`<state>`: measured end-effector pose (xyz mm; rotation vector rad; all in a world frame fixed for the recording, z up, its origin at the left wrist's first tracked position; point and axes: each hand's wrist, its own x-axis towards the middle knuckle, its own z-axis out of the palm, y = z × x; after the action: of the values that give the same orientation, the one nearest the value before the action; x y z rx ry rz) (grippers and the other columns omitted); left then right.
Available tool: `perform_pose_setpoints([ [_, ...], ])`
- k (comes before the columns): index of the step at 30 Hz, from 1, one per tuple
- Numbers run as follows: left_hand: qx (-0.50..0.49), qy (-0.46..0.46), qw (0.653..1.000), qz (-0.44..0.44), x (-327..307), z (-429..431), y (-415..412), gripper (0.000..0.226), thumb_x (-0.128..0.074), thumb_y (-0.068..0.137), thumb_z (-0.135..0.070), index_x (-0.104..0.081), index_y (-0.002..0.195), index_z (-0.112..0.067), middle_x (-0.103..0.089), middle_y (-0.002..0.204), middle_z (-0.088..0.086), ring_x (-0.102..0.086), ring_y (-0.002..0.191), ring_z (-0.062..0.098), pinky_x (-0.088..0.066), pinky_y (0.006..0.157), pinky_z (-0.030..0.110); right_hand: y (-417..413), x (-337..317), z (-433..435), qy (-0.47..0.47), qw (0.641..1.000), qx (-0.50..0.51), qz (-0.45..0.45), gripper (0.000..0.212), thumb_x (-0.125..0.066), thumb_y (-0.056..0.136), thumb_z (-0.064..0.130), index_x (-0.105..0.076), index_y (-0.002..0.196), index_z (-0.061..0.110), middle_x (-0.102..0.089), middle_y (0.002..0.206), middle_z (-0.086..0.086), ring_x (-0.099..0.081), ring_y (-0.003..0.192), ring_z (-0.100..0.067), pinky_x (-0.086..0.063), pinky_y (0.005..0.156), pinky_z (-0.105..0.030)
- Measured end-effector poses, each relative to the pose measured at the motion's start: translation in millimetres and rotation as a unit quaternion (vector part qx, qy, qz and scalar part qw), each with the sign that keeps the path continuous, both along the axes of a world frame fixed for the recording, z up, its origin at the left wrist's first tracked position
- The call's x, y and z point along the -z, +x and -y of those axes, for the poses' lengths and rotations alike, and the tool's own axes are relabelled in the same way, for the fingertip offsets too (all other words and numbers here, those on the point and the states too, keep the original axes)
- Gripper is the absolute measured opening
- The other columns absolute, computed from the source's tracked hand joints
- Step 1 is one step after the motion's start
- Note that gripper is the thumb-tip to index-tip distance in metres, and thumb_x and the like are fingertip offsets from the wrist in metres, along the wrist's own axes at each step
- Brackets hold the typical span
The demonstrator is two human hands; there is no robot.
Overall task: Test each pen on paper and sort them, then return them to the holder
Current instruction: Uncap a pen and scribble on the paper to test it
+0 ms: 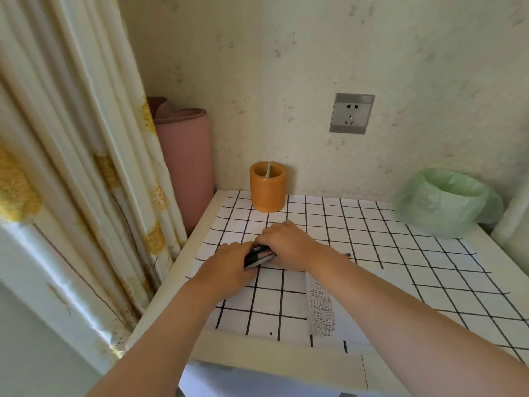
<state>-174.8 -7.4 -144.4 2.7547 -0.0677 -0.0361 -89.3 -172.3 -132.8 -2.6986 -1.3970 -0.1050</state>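
Appears past testing, given marked paper (322, 308) at 5 o'clock. Grips pens (259, 256) in curled fingers of left hand (229, 267) and right hand (289, 245). Requires return to holder (267, 187) at 12 o'clock.

The right hand (289, 245) covers much of the pens (259, 255).

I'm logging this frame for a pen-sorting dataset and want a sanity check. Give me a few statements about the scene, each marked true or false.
1. The left hand and the right hand both grip a bundle of pens on the table. True.
2. The orange holder stands at the table's near edge. False: it stands at the far edge, by the wall.
3. A paper with rows of written marks lies nearer the person than the pens. True.
4. The green-bagged bin sits at the table's left side. False: it is at the far right.
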Motion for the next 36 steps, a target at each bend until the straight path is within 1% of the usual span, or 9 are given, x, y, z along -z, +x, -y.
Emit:
perform_pose_setpoints([
  [3, -0.023, 0.022, 0.999, 0.011, 6.6, 0.1, -2.3, 0.044, -0.053, 0.097, -0.037, -0.044, 0.138, -0.023, -0.051, 0.115, 0.002, -0.044, 0.112, 0.020, -0.047, 0.091, 0.038, 3.5, 3.5, -3.9, 0.015, 0.999, 0.032, -0.015, 0.040, -0.068, 0.085, 0.037, -0.059, 0.123, 0.029, -0.063, 0.112, 0.004, -0.053, 0.109, -0.020, -0.038, 0.095, -0.040],
  [7, -0.053, 0.046, 0.997, -0.017, 6.7, 2.6, -3.3, 0.037, -0.049, 0.098, -0.043, -0.047, 0.127, -0.019, -0.044, 0.118, 0.004, -0.041, 0.114, 0.021, -0.047, 0.091, 0.039, 4.1, -2.1, 10.2, 0.032, 0.993, 0.088, -0.073, 0.083, -0.075, 0.075, 0.046, -0.037, 0.146, 0.028, -0.048, 0.137, 0.001, -0.041, 0.128, -0.020, -0.034, 0.107, -0.042],
  [10, -0.065, 0.088, 0.993, -0.042, 4.1, 5.0, -2.3, 0.049, -0.047, 0.098, -0.047, -0.040, 0.135, -0.016, -0.041, 0.131, 0.007, -0.038, 0.122, 0.023, -0.045, 0.096, 0.039, 1.5, -4.3, 31.6, 0.062, 0.983, 0.138, -0.100, 0.069, -0.073, 0.077, 0.035, -0.041, 0.138, 0.028, -0.047, 0.132, 0.002, -0.043, 0.124, -0.019, -0.040, 0.103, -0.038],
  [13, -0.058, 0.115, 0.989, -0.072, 1.3, 5.8, -1.6, 0.080, -0.050, 0.094, -0.055, -0.015, 0.153, -0.013, -0.030, 0.146, 0.009, -0.029, 0.135, 0.026, -0.039, 0.104, 0.041, -2.4, -10.0, 50.4, 0.034, 0.974, 0.182, -0.131, 0.049, -0.069, 0.080, 0.028, -0.047, 0.125, 0.028, -0.054, 0.117, 0.004, -0.051, 0.108, -0.017, -0.045, 0.090, -0.033],
  [17, -0.039, 0.081, 0.990, -0.105, -2.4, 5.8, -4.0, 0.111, -0.053, 0.082, -0.074, 0.008, 0.158, -0.018, -0.017, 0.156, 0.005, -0.017, 0.144, 0.025, -0.028, 0.113, 0.043, -6.2, -9.1, 52.8, -0.009, 0.978, 0.149, -0.144, 0.038, -0.062, 0.086, 0.013, -0.060, 0.121, 0.027, -0.060, 0.097, 0.008, -0.054, 0.089, -0.014, -0.043, 0.074, -0.027],
  [22, -0.030, 0.040, 0.992, -0.113, 1.9, 3.0, -11.9, 0.105, -0.052, 0.088, -0.069, 0.011, 0.158, -0.022, 0.004, 0.166, -0.001, 0.005, 0.151, 0.023, -0.009, 0.123, 0.042, -1.3, -12.0, 47.8, -0.021, 0.987, 0.122, -0.101, 0.039, -0.061, 0.084, 0.005, -0.068, 0.117, 0.024, -0.051, 0.098, 0.004, -0.052, 0.092, -0.017, -0.043, 0.076, -0.027],
  [26, -0.025, 0.016, 0.993, -0.118, 5.4, -4.4, -17.7, 0.103, -0.051, 0.091, -0.065, 0.011, 0.158, -0.017, 0.010, 0.166, 0.000, 0.010, 0.152, 0.019, 0.002, 0.123, 0.040, 2.6, -22.1, 50.7, 0.043, 0.988, 0.120, -0.088, 0.019, -0.058, 0.084, 0.004, -0.069, 0.091, 0.018, -0.046, 0.092, 0.001, -0.053, 0.082, -0.018, -0.045, 0.070, -0.030],
  [29, -0.050, 0.081, 0.990, -0.108, 8.2, -11.5, -23.9, 0.108, -0.044, 0.084, -0.078, 0.015, 0.157, -0.023, 0.013, 0.166, 0.000, 0.016, 0.151, 0.021, 0.019, 0.117, 0.048, 3.5, -18.6, 47.1, 0.095, 0.982, 0.140, -0.085, 0.027, -0.057, 0.086, 0.005, -0.071, 0.105, 0.019, -0.050, 0.101, -0.004, -0.055, 0.083, -0.020, -0.049, 0.076, -0.034],
  [36, -0.032, 0.004, 0.997, -0.065, 14.6, -18.8, -34.0, 0.107, -0.049, 0.084, -0.075, 0.013, 0.157, -0.028, 0.014, 0.165, -0.004, 0.016, 0.151, 0.017, 0.006, 0.122, 0.038, 11.3, 3.2, 20.9, 0.047, 0.959, 0.256, -0.108, 0.019, -0.052, 0.090, 0.004, -0.065, 0.103, 0.007, -0.047, 0.107, -0.008, -0.057, 0.095, -0.027, -0.050, 0.078, -0.033],
])
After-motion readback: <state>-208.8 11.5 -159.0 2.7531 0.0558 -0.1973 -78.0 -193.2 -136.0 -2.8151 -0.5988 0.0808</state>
